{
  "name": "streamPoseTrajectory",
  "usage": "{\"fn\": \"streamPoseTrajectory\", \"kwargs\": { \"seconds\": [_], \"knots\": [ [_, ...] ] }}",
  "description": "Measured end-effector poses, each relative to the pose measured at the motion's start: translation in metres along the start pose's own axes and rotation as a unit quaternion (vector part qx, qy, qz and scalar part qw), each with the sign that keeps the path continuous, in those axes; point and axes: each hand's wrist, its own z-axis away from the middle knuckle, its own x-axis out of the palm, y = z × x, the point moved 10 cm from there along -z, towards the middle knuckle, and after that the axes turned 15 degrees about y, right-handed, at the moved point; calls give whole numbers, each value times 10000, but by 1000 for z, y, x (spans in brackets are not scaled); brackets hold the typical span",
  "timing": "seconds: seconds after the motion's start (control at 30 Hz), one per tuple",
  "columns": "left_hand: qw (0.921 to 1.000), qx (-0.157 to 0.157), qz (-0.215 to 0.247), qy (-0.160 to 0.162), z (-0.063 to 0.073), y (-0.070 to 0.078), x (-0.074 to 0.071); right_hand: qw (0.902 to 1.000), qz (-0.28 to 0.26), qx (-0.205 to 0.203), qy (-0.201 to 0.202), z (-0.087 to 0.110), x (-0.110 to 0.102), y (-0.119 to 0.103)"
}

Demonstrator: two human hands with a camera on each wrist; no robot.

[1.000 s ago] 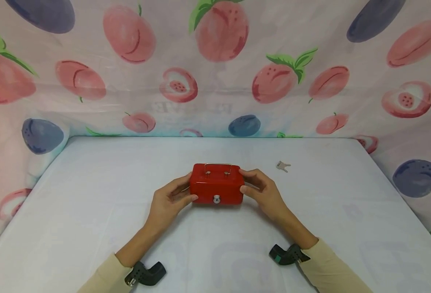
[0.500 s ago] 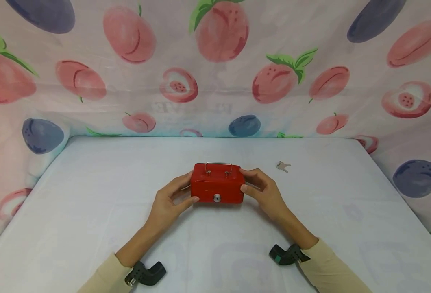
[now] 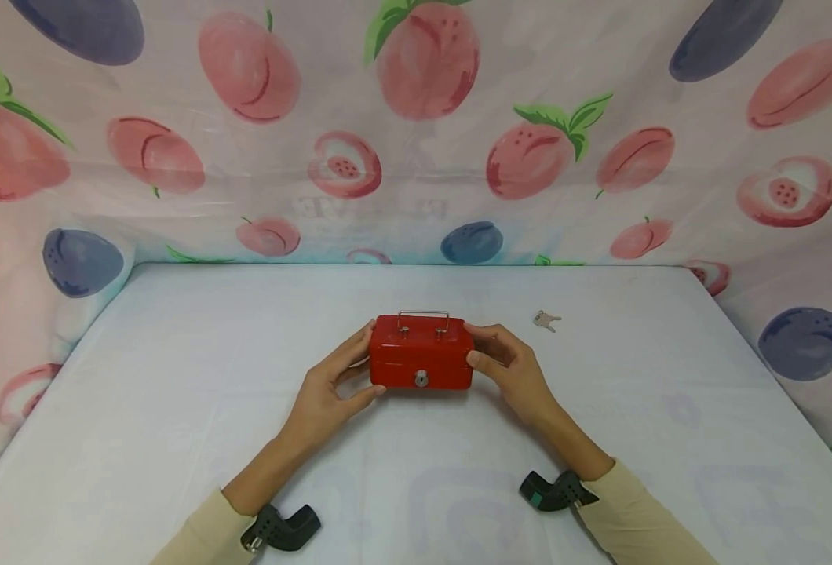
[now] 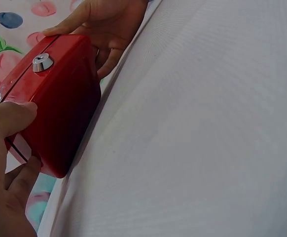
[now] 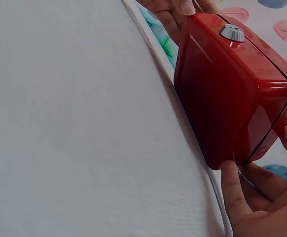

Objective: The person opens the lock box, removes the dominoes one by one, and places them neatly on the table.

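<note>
Grips a red box (image 3: 402, 362) at the middle of the white surface (image 3: 176, 384): by its left end with left hand (image 3: 322, 395), pressing a thumb to the front's lower corner; by its right end with right hand (image 3: 520, 375), curling fingers round the side. Shows its underside in 2 wrist views, so raised at least along the front; cannot tell about contact at the back. Has a closed lid (image 3: 421, 345), a wire handle (image 3: 423, 312) on top, a lock (image 3: 421, 379) facing the person. Beyond right hand, well apart from the box: keys (image 3: 546, 321), lying flat. Behind: fruit-print cloth (image 3: 416, 169).
</note>
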Motion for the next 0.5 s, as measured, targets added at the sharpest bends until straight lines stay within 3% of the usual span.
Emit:
{"fn": "streamPoseTrajectory", "kwargs": {
  "seconds": [0.5],
  "knots": [
    [9994,98,-300,125,-2,-1,-1,9998,-171,-30,91,1,0,-4]
  ]
}}
